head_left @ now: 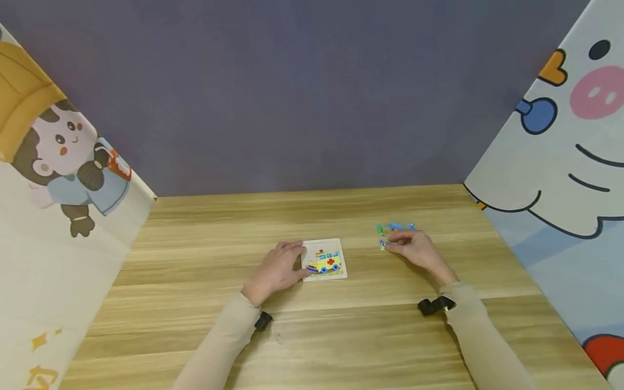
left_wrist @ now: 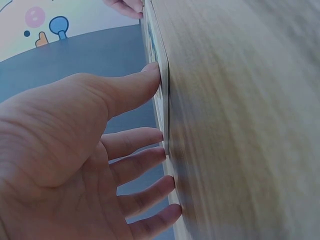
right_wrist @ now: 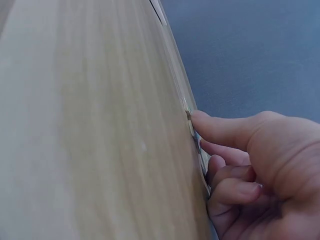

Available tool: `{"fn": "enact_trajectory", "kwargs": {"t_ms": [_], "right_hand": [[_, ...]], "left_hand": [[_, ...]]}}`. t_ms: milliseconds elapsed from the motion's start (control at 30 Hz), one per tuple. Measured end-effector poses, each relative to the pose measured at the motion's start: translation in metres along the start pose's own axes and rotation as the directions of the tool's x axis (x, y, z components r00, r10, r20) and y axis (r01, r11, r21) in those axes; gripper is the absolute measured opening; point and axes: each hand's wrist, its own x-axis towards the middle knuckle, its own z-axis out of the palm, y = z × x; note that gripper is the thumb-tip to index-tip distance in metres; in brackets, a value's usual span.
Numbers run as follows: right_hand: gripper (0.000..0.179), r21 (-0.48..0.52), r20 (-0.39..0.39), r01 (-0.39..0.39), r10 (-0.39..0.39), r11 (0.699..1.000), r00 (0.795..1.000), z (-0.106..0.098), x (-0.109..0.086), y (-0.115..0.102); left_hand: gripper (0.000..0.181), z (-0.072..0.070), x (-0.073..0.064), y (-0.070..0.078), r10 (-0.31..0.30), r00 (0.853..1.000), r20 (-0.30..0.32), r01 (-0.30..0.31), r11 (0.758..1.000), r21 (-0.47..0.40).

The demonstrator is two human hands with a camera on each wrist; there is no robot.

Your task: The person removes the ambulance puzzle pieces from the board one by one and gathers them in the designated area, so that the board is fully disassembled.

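Observation:
A square white-framed puzzle board (head_left: 344,271) lies on the table, its yellow ambulance picture (head_left: 329,261) partly assembled and pale backing showing above. My left hand (head_left: 279,269) rests at the board's left side. Seen from the left wrist, the thumb (left_wrist: 145,85) touches the board's face, while the nearly straight fingers spread along its edge and the tabletop. To the right of the board, my right hand (head_left: 414,249) pinches a small colourful puzzle piece (head_left: 382,245) close over the table. Its thumb (right_wrist: 220,129) meets that piece's edge in the right wrist view, the other fingers curled beneath.
Several loose blue and green puzzle pieces (head_left: 396,225) lie just beyond my right hand, partly hidden by it. The wooden table (head_left: 234,216) ends at a dark grey panel (head_left: 312,108). Cartoon-printed walls (head_left: 551,227) flank both sides.

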Motion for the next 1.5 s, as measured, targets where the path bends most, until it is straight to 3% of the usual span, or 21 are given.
{"fn": "enact_trajectory", "kwargs": {"t_ms": [233, 367, 600, 1133, 1300, 1500], "right_hand": [[0.041, 0.020, -0.008, -0.016, 0.016, 1.000, 1.000, 0.001, 0.002, -0.001], [0.034, 0.059, -0.020, 0.010, -0.008, 0.998, 1.000, 0.005, 0.001, -0.007], [0.027, 0.081, -0.006, 0.084, -0.084, 0.993, 0.996, 0.024, 0.001, -0.025], [0.026, 0.188, 0.098, 0.122, -0.142, 0.975, 0.985, 0.068, 0.005, -0.065], [0.026, 0.207, 0.178, 0.158, -0.196, 0.965, 0.964, 0.081, 0.007, -0.083], [0.031, 0.123, 0.260, 0.263, -0.287, 0.957, 0.922, 0.092, 0.013, -0.099]], "left_hand": [[0.067, -0.001, 0.000, 0.000, -0.004, 1.000, -0.002, 0.004, 1.000, 0.001], [0.067, -0.002, 0.001, 0.000, 0.005, 1.000, -0.003, -0.005, 1.000, 0.008], [0.068, 0.000, 0.001, -0.001, -0.002, 1.000, -0.003, 0.002, 1.000, 0.014], [0.068, 0.002, 0.001, -0.002, -0.012, 1.000, -0.003, 0.012, 1.000, 0.011], [0.068, 0.001, 0.000, -0.002, -0.018, 1.000, 0.000, 0.018, 1.000, 0.006], [0.067, 0.000, 0.001, -0.001, -0.013, 1.000, -0.005, 0.013, 1.000, 0.005]]}}
